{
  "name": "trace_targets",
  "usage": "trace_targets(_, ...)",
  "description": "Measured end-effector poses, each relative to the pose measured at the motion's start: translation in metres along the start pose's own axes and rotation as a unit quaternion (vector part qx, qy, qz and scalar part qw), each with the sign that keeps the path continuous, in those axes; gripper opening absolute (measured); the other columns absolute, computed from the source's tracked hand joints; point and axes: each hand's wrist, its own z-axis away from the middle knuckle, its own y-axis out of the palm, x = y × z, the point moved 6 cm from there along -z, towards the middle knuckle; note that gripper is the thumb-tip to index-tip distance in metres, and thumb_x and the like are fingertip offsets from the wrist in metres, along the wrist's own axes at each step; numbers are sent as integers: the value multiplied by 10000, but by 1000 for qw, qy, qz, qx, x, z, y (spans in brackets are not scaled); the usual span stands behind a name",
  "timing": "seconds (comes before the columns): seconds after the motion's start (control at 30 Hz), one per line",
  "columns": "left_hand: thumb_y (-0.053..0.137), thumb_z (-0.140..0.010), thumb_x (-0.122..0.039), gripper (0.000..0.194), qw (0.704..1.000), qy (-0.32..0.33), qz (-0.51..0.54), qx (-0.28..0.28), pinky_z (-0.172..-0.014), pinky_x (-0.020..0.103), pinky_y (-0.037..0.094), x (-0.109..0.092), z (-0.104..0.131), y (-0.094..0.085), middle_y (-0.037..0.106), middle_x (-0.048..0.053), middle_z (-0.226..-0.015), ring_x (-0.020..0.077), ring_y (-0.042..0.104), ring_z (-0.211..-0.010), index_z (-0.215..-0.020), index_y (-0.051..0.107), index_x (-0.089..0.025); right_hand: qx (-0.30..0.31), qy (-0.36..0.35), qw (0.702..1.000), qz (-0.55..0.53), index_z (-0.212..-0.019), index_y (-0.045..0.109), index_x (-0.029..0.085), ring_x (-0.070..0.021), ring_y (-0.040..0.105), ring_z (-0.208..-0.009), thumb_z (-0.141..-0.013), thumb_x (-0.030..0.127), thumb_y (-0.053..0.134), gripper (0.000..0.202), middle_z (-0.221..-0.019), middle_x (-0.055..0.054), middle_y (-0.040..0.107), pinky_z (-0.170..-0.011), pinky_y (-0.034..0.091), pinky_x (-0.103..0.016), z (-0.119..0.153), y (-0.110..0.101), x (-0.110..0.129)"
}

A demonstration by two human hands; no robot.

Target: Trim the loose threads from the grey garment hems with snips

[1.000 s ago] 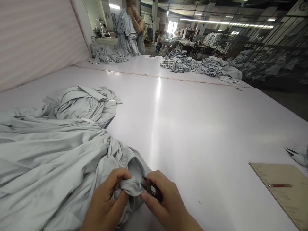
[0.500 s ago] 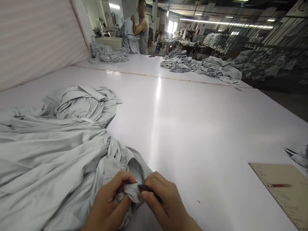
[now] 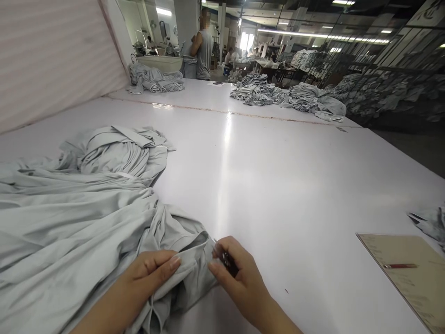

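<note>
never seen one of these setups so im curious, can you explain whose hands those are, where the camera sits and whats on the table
No robot here: these are a person's bare left hand and right hand, seen by a camera worn on their head, looking forward and down. On the pale table, grey cloth lies heaped at the left; at the right is a tan sheet with a red pen on it. The left hand pinches an edge of the cloth. The right hand holds a small dark tool, too blurred to identify. Another person stands beyond the table.
</note>
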Motion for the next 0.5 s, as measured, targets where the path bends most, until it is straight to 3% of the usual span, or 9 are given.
trace_targets(0.1,536,-784,-556,415,997,-50,46,30,-465,244,432,3,1,6,433,-35,-475,137,442,-452,-573,536,-198,40,-45,998,12,-735,495,208,-120,417,-600,-866,350,567,207,-719,26,463,-540,339,-230,7,7,11)
trace_targets(0.3,537,-832,-520,391,995,-30,-29,96,-559,208,380,-11,2,3,379,-44,-613,129,357,-595,-617,492,-196,34,-117,985,122,-757,525,205,-132,480,-611,-893,371,558,217,-726,11,497,-527,359,-227,11,15,21)
trace_targets(0.5,485,-872,-531,409,993,-4,-89,76,-570,208,373,-14,4,6,368,-45,-625,134,378,-611,-633,481,-198,24,-125,980,150,-726,508,204,-122,469,-584,-926,305,498,224,-704,14,484,-523,352,-223,14,15,21)
